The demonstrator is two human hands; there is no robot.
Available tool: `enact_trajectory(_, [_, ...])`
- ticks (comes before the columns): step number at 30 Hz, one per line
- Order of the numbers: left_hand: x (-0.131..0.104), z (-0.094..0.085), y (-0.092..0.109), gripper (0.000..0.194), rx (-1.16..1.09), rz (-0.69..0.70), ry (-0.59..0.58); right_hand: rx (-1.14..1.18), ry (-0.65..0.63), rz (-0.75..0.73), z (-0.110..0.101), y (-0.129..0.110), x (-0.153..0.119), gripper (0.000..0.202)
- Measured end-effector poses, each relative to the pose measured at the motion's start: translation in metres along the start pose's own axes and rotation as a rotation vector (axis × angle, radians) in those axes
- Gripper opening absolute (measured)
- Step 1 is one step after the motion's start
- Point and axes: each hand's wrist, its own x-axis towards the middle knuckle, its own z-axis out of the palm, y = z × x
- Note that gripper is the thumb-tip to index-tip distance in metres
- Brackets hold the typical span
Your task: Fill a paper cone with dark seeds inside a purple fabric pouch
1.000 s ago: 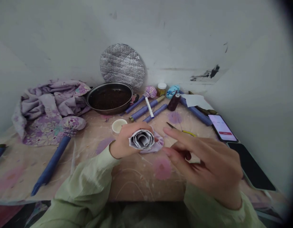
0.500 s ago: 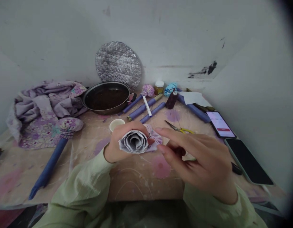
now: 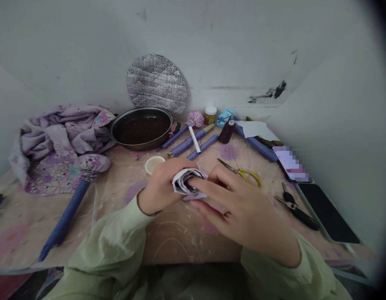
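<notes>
My left hand (image 3: 163,183) is wrapped around a roll of pale lilac cloth (image 3: 180,186), whose layered open end faces me. My right hand (image 3: 243,208) meets the roll from the other side. Its index finger reaches into the open end and its thumb lies below the rim, so the cloth edge sits between them. The far part of the roll is hidden behind both hands. Just beyond my left hand stands a small white cup (image 3: 154,163). Yellow-handled scissors (image 3: 239,170) lie past my right hand.
Left: crumpled floral cloth (image 3: 58,146), a cloth-headed blue stick (image 3: 69,212). Back: a pan of dark liquid (image 3: 143,127), a silver round pad (image 3: 157,83), blue sticks (image 3: 188,142), a marker (image 3: 194,139), a dark thread spool (image 3: 226,132). Right: black-handled pliers (image 3: 301,212), two phones (image 3: 327,212).
My right hand has moved left onto the roll, its index finger now inside the opening. The roll has shifted slightly right and turned. The black-handled pliers have come into fuller view.
</notes>
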Motion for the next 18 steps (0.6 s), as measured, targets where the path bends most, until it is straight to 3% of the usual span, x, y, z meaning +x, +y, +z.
enact_trajectory(3, [0.002,0.000,0.001,0.010,0.007,-0.041,-0.061,-0.102,0.025,0.044,0.006,0.002,0.002,0.020])
enact_trajectory(7, [0.003,0.001,-0.001,0.005,-0.048,-0.140,-0.129,-0.205,0.128,-0.065,0.009,0.007,0.004,0.019])
enact_trajectory(11, [0.003,0.002,-0.004,0.003,-0.121,-0.258,-0.223,-0.060,0.040,-0.171,0.013,0.014,0.005,0.026])
enact_trajectory(18, [0.000,0.000,-0.005,0.011,-0.225,-0.337,-0.363,0.126,0.144,-0.230,0.018,0.023,0.008,0.025])
